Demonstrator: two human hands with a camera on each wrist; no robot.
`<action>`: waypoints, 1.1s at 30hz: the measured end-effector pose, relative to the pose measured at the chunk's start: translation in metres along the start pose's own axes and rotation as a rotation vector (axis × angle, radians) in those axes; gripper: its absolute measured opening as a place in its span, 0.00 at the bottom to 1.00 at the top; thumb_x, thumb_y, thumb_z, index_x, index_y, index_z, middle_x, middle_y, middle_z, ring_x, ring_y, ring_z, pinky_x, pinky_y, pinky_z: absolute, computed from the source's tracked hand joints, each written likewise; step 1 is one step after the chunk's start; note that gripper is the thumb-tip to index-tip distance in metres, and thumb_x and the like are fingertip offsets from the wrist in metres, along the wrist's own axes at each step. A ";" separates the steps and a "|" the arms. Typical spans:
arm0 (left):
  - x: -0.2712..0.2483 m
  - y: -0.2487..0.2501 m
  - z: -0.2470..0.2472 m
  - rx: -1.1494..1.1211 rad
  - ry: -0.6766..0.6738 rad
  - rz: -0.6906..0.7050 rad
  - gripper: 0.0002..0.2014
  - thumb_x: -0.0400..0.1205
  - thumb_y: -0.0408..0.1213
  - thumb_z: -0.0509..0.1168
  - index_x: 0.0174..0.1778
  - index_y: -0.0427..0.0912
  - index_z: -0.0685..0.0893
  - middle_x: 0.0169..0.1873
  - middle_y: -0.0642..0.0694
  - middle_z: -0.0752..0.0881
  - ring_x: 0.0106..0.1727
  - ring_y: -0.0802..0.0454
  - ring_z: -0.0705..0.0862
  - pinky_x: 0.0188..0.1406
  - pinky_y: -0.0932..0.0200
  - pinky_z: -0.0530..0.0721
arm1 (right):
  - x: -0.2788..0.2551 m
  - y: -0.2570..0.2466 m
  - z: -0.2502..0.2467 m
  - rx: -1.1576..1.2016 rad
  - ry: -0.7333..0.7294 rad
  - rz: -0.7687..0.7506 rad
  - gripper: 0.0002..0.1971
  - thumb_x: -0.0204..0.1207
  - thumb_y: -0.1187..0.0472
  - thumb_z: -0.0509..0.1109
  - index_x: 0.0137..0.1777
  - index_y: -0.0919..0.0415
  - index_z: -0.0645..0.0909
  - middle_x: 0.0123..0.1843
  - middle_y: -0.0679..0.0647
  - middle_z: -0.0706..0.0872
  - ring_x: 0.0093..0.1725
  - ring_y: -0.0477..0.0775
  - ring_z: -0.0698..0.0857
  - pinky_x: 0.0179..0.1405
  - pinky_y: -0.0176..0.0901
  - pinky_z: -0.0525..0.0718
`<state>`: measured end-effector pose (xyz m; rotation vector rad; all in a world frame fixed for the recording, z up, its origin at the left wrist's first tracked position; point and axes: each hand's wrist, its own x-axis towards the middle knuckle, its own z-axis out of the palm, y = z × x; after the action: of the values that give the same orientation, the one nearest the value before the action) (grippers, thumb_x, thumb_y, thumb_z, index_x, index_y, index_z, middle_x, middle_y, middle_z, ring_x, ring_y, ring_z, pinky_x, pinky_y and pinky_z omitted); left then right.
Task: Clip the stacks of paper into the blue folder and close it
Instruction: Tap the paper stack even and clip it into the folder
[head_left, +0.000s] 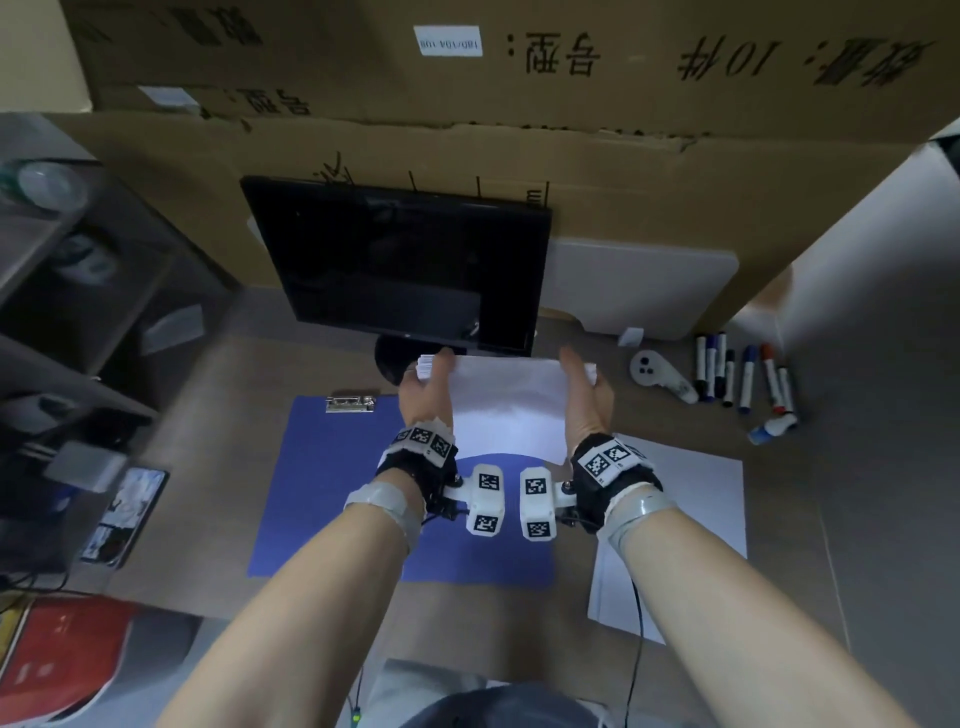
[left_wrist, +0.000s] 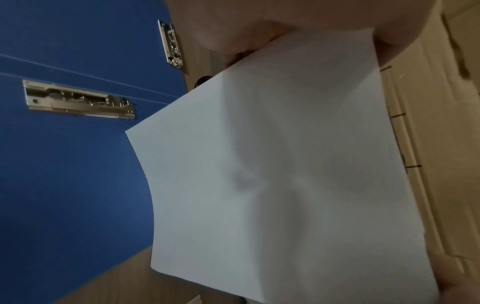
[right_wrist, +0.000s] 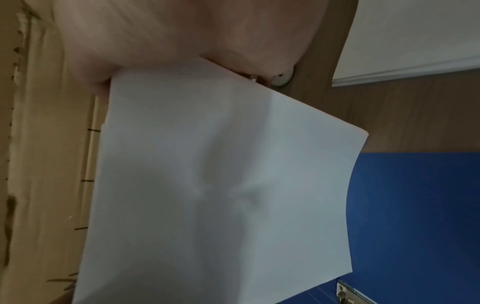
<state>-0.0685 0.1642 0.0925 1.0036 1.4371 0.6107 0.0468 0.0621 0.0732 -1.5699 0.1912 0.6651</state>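
The person is holding a thick stack of white paper (head_left: 506, 400) lifted above the open blue plastic folder (head_left: 332, 483), which is lying flat on the brown wooden desk (head_left: 234, 374). The left hand (head_left: 426, 387) is gripping the stack's left edge and the right hand (head_left: 584, 392) is gripping its right edge, fingers curled underneath and thumbs on top, so neither hand is free. The stack is hanging over the folder's right half, its far edge raised toward the black monitor (head_left: 400, 265) and its near edge sagging in a curve. The folder's silver metal top clip (head_left: 350, 404) is sitting at the far edge of the folder's left half, to the left of the left hand, its long axis running left to right; the left hand is the nearer one. A second silver clamp (left_wrist: 78, 99) is lying along the folder's spine. Another sheaf of white paper (head_left: 685, 499) is resting on the desk just right of the folder, near the right wrist. Judging from this, the stack needs lowering and sliding left toward a clip.
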 end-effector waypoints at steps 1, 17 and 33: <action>0.001 0.000 -0.001 0.008 0.009 0.003 0.37 0.77 0.50 0.67 0.81 0.40 0.65 0.74 0.35 0.75 0.73 0.36 0.74 0.62 0.46 0.73 | 0.001 0.000 0.001 0.014 0.001 -0.006 0.32 0.69 0.41 0.75 0.68 0.62 0.80 0.60 0.52 0.85 0.64 0.55 0.81 0.62 0.46 0.74; 0.003 -0.001 0.001 -0.014 0.015 -0.005 0.41 0.76 0.59 0.68 0.82 0.43 0.63 0.78 0.41 0.71 0.78 0.40 0.70 0.73 0.46 0.69 | -0.006 -0.003 -0.004 -0.024 -0.057 -0.162 0.18 0.82 0.53 0.66 0.69 0.57 0.75 0.44 0.44 0.75 0.53 0.50 0.73 0.56 0.41 0.68; 0.022 -0.024 -0.006 0.372 -0.247 0.152 0.38 0.65 0.45 0.81 0.70 0.38 0.74 0.57 0.50 0.82 0.58 0.49 0.82 0.56 0.55 0.81 | 0.005 0.022 -0.025 -0.226 -0.208 -0.016 0.16 0.64 0.59 0.85 0.50 0.53 0.86 0.57 0.56 0.91 0.50 0.53 0.90 0.52 0.48 0.87</action>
<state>-0.0779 0.1723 0.0617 1.4394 1.2855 0.3158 0.0473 0.0371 0.0515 -1.7014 -0.0536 0.8552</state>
